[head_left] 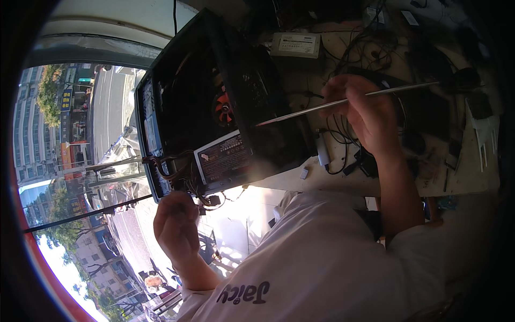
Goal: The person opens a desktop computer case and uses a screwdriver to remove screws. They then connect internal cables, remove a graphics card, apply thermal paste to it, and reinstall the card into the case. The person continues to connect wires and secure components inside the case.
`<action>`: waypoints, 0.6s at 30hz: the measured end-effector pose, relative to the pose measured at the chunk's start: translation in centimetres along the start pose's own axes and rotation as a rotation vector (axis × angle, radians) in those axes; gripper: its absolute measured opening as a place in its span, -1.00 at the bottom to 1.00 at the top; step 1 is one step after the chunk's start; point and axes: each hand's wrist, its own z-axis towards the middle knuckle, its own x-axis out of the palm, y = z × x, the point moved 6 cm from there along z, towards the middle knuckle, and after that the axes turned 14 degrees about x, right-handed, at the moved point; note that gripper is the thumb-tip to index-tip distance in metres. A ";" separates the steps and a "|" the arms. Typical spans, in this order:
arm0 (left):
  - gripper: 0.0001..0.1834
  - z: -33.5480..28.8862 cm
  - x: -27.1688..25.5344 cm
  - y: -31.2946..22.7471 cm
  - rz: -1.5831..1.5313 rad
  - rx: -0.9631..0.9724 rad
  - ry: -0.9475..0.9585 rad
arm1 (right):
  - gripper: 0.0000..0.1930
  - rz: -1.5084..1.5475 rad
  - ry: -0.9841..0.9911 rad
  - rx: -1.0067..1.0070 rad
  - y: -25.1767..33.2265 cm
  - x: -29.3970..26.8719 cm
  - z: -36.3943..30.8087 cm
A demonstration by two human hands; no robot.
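Note:
An open black computer case [263, 70] lies tilted before me, with a red-bladed fan [224, 107] inside. A power supply with a dark label [222, 158] sits at its near side. Beside it hangs a bundle of cables [179, 174]. My left hand [177, 228] is closed just below these cables; a small dark thing shows among its fingers, too blurred to name. My right hand [365, 112] has its fingers closed around a long thin metal rod [306, 111]. The rod's left end lies over the case, and its right end runs toward a dark, unclear shape.
A pale boxy power supply [295, 45] stands behind the case. Tangled cables [375, 51] and dark parts spread over the table [343, 185] at right. A small white adapter [322, 150] lies near the case. A window onto a street [102, 107] is at left.

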 end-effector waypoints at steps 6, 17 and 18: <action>-0.67 -5.7 4.8 7.1 -0.328 -0.449 0.266 | -0.76 -0.011 -0.112 -0.015 2.6 -0.7 -4.0; -0.82 -9.0 6.0 14.4 -0.671 -0.847 0.128 | -0.72 -0.303 -0.426 -0.125 5.4 -4.2 -15.9; -0.80 -8.9 6.2 14.2 -0.586 -0.848 0.069 | -0.70 -0.278 -0.408 -0.162 5.2 -4.3 -16.3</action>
